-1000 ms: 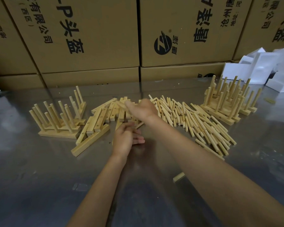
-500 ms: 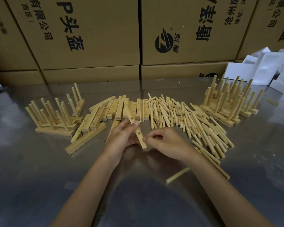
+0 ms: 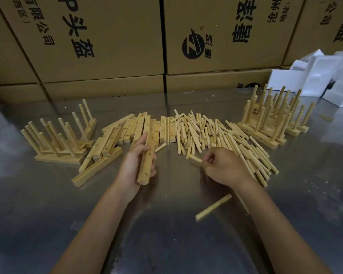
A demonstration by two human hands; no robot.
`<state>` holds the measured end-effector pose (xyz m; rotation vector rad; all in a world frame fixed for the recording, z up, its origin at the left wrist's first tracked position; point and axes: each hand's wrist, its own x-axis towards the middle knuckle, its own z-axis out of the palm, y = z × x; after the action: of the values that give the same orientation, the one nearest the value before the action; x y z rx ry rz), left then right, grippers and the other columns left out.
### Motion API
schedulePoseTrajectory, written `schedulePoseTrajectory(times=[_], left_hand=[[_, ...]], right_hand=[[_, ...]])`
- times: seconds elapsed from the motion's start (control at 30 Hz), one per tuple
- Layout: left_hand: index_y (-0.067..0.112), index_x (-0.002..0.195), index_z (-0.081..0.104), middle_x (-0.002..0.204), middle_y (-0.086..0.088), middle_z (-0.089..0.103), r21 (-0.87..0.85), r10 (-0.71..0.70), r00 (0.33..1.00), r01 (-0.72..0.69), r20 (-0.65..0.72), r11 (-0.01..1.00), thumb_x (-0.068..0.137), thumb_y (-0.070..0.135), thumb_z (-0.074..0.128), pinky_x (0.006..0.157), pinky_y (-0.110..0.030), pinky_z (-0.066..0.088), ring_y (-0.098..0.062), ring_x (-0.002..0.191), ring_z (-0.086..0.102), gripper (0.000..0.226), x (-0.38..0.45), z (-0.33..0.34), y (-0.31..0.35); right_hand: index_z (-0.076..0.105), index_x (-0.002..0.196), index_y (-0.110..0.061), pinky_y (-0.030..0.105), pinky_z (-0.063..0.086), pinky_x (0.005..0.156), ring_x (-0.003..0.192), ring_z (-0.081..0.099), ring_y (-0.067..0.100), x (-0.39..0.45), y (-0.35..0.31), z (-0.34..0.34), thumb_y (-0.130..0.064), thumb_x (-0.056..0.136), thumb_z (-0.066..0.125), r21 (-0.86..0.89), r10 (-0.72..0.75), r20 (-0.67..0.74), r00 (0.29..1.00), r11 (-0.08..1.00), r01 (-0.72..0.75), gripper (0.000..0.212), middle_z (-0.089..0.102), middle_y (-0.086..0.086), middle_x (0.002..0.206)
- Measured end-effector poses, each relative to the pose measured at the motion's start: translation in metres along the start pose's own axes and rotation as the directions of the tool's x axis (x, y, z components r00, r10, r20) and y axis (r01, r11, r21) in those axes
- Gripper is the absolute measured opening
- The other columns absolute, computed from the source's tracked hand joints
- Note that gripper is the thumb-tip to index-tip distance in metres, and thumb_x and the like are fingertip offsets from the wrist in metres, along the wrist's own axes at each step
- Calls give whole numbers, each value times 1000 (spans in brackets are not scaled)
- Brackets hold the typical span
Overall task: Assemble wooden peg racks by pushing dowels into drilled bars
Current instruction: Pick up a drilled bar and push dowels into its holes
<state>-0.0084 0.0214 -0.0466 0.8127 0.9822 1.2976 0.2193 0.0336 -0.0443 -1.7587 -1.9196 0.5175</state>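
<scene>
My left hand (image 3: 134, 165) grips a drilled wooden bar (image 3: 148, 161) held lengthwise, its holes facing up. To its right, my right hand (image 3: 224, 168) pinches a short dowel (image 3: 195, 158) whose free end points left toward the bar, a gap between them. A row of loose drilled bars (image 3: 147, 127) lies behind my left hand. A wide pile of loose dowels (image 3: 216, 135) spreads behind and right of my right hand. One single dowel (image 3: 213, 207) lies on the metal table (image 3: 166, 234) under my right forearm.
Finished peg racks stand at the left (image 3: 61, 139) and at the right (image 3: 271, 119). Cardboard boxes (image 3: 111, 40) wall off the back of the table. White foam pieces (image 3: 315, 80) sit at the back right.
My left hand has turned the bar lengthwise and taken it fully. My right hand let go of the bar, moved right and now pinches a dowel.
</scene>
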Motion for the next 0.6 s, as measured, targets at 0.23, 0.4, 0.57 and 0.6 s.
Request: schedulePoseTrajectory(times=[0.23, 0.4, 0.57, 0.6], left_hand=[[49, 134, 57, 70, -2, 58, 59, -34, 993, 27, 117, 998, 102, 28, 52, 41, -22, 37, -12, 51, 44, 39, -6, 0, 8], [42, 130, 64, 69, -3, 57, 154, -71, 980, 42, 186, 987, 100, 28, 53, 40, -23, 38, -12, 48, 45, 34, -8, 4, 5], [41, 129, 63, 67, -5, 56, 210, -51, 983, 13, 178, 978, 102, 26, 50, 39, -23, 38, -14, 48, 45, 33, -10, 6, 6], [42, 128, 63, 67, -5, 56, 228, -46, 984, 6, 175, 974, 102, 26, 49, 40, -24, 38, -14, 48, 45, 33, -10, 6, 6]], right_hand=[[56, 104, -25, 29, 43, 54, 63, 55, 6, -20, -41, 10, -19, 100, 52, 177, -347, -201, 916, 907, 382, 9, 60, -13, 86], [56, 113, -21, 26, 42, 59, 73, 54, 3, -23, -46, 18, -15, 100, 49, 66, -373, -315, 873, 909, 412, 16, 58, -8, 98], [59, 114, -22, 39, 53, 71, 84, 59, 10, -24, -43, 14, -16, 97, 54, 56, -377, -310, 873, 909, 412, 18, 57, -8, 101], [58, 113, -22, 39, 53, 72, 84, 59, 10, -24, -44, 14, -16, 97, 55, 52, -385, -307, 871, 907, 419, 18, 57, -7, 100]])
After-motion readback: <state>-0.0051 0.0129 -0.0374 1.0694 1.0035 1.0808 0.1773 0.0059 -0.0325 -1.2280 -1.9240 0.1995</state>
